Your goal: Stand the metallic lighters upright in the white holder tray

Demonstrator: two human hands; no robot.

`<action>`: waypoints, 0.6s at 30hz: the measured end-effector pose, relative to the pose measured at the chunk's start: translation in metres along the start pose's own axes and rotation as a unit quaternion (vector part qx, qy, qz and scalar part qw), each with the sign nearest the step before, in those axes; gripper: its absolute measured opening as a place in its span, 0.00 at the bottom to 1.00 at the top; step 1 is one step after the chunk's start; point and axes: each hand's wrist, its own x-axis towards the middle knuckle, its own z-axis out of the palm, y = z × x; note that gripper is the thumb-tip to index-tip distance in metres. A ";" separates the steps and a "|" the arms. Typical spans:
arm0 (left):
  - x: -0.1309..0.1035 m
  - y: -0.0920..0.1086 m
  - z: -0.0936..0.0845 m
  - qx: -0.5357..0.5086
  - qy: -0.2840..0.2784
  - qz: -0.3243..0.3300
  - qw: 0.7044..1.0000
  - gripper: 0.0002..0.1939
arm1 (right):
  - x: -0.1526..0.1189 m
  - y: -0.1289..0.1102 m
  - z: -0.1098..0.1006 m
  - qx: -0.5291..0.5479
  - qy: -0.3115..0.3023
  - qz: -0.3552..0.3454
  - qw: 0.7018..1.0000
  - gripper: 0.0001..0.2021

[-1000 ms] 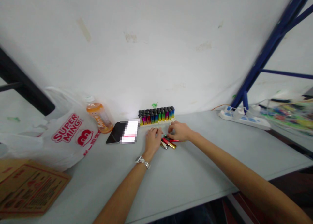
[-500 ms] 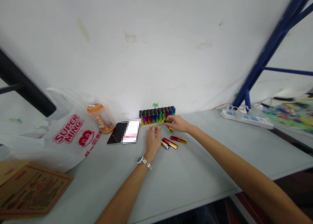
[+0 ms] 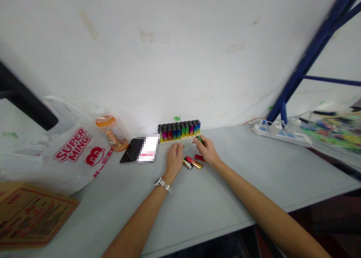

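Several multicoloured lighters (image 3: pixel 176 132) with black tops stand upright in rows in a pale tray (image 3: pixel 170 141) against the wall. My right hand (image 3: pixel 207 151) is at the tray's front right corner, closed round a green lighter (image 3: pixel 199 139); the fingers hide most of it. Flat on the table beside the tray's front edge lies my left hand (image 3: pixel 174 159), fingers stretched out, nothing seen in it. Between my hands lie a red-and-gold lighter (image 3: pixel 194 162), a silver-coloured one (image 3: pixel 187 164) and another red one (image 3: pixel 199 157), partly covered by my right hand.
Left of the tray are a black tablet-like object (image 3: pixel 132 151) with a blurred white patch, an orange drink bottle (image 3: pixel 112 132), a white plastic bag (image 3: pixel 67 156) and a cardboard box (image 3: pixel 36 216). A power strip (image 3: pixel 282 135) lies right, by a blue metal post (image 3: pixel 299 70).
My right hand has turned and drawn slightly down from the tray, with the lighter now more enclosed in its fingers. My left hand stays in nearly the same place; the view shifted a little.
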 end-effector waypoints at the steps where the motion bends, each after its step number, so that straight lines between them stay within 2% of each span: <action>1: 0.000 0.001 0.000 0.002 -0.002 0.000 1.000 0.18 | -0.003 -0.001 -0.001 -0.035 0.008 -0.011 0.999 0.21; 6: 0.000 0.003 -0.001 0.012 -0.011 0.002 1.000 0.19 | -0.012 -0.004 -0.003 -0.135 0.035 -0.032 0.990 0.24; 13: 0.001 0.001 0.000 0.014 -0.007 0.021 1.000 0.21 | -0.011 0.000 0.001 -0.154 0.033 -0.031 0.987 0.24; 18: 0.001 0.001 0.000 0.004 0.002 0.030 1.000 0.21 | -0.012 0.000 0.005 -0.143 0.021 -0.024 0.989 0.19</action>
